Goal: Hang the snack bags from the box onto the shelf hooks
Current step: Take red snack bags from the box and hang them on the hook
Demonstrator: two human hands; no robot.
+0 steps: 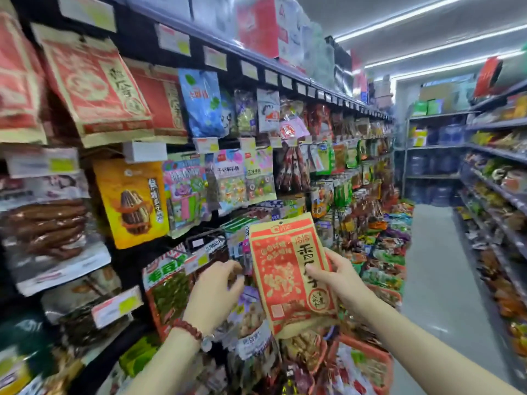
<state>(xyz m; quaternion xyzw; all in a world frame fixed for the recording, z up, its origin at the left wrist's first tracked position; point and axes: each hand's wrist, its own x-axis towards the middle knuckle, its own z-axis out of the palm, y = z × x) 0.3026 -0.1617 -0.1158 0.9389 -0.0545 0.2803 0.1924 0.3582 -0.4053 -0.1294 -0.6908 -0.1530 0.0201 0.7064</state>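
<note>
**At shelf front: one bag in hand, not hung yet**

Up and left of both hands, red-and-tan bags (94, 89) already hanging on top-row hooks; same print as the one held, so likely the target row. Can't tell how many of them came from the box; box itself not in view. Remaining count unknown.

Right hand (339, 277) gripping a red-and-tan snack bag (291, 275) by its right edge, thumb across the front, bag upright, slightly tilted, label facing camera. Hang-hole end on top, clear of any hook.

Left hand (216, 292) just left of the bag, fingers curled loosely, holding nothing visible, close to the lower hanging packs; contact unclear. Beaded bracelet (186, 329) on that wrist.

Next, probably: lift up-left, thread onto hook.
</note>
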